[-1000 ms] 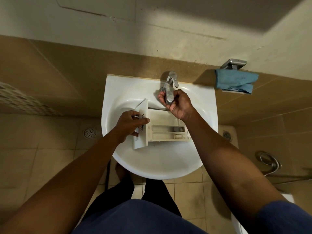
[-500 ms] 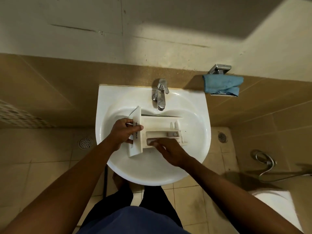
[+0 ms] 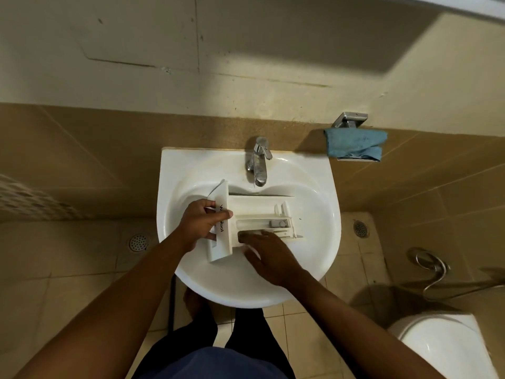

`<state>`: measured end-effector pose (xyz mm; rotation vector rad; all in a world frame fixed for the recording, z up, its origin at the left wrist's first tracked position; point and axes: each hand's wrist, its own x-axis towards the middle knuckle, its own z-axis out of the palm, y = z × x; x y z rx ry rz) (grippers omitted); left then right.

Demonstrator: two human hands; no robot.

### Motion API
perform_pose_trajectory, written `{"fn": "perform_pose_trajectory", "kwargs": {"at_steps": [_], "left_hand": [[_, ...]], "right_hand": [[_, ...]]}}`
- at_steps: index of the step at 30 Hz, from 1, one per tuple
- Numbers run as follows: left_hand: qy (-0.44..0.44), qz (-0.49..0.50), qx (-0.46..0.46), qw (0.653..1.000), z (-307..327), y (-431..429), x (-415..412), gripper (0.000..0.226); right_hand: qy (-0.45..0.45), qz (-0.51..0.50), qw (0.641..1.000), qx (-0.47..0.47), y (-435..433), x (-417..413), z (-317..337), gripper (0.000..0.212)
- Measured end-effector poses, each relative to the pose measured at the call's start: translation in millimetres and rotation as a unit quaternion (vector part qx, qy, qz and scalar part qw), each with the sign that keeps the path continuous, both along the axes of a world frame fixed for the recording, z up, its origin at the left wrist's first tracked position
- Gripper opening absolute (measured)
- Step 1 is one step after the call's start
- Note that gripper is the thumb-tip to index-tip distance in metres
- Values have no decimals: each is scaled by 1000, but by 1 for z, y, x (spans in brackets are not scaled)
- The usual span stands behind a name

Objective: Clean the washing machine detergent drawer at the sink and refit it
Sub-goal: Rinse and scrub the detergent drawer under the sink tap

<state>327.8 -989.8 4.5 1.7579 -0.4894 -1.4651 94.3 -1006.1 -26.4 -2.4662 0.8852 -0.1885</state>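
The long white plastic detergent drawer (image 3: 257,206) lies in the bowl of the round white sink (image 3: 232,285), just under the shiny metal tap (image 3: 258,162). It has a flat front plate with black letters and open boxes inside. A small grey piece sits in the box by the right fingertips.

The left hand (image 3: 202,225) grips the front plate, thumb over the top, fingers curled behind. The right hand (image 3: 270,255) lies flat, its fingers straight and touching the drawer's near edge.

The left thumb hides the middle letters. The right fingertips are blurry, so I cannot tell how hard they press.

A second ago the right hand was up at the tap; now it is down on the drawer. The left hand has kept its grip
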Motion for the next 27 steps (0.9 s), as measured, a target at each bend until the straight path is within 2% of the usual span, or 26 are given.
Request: {"fn": "perform_pose_trajectory", "kwargs": {"at_steps": [3, 6, 8, 10, 11, 12, 13, 14, 15, 16, 18, 20, 23, 27], "left_hand": [[1, 1, -6, 1000, 1, 1, -3, 33], [-3, -2, -5, 1000, 0, 1, -4, 33], [2, 2, -3, 1000, 1, -1, -3, 31], [2, 3, 0, 1000, 1, -1, -2, 31], [2, 3, 2, 1000, 0, -1, -1, 31], [3, 2, 5, 1000, 0, 0, -1, 33], [3, 1, 7, 1000, 0, 0, -1, 37], [3, 2, 7, 1000, 1, 0, -1, 38], [3, 2, 5, 1000, 0, 0, -1, 36], [2, 2, 3, 1000, 0, 0, -2, 34], [3, 3, 4, 1000, -1, 0, -1, 36], [6, 4, 6, 1000, -1, 0, -1, 43], [4, 6, 8, 1000, -3, 1, -1, 51], [1, 5, 11, 1000, -6, 1, 1, 50]], "right_hand": [[86, -19, 995, -54, -17, -39, -7, 36], [103, -7, 994, -47, -34, -31, 4, 39], [108, -27, 990, -84, -38, -8, 7, 39], [72, -128, 988, -49, -43, 12, 13, 35], [14, -203, 979, 20, -46, 22, 19, 35], [-76, -288, 945, 134, -50, 32, 27, 35], [-172, -366, 874, 268, -59, 41, 34, 34], [-252, -415, 782, 390, -71, 49, 40, 33], [-307, -432, 694, 488, -85, 55, 43, 34], [-346, -427, 623, 557, -100, 60, 46, 36], [-392, -404, 524, 640, -122, 69, 46, 43], [-406, -392, 485, 668, -132, 81, 48, 44], [-387, -397, 481, 679, -135, 95, 52, 45], [-396, -401, 464, 684, -134, 99, 53, 48]]}}
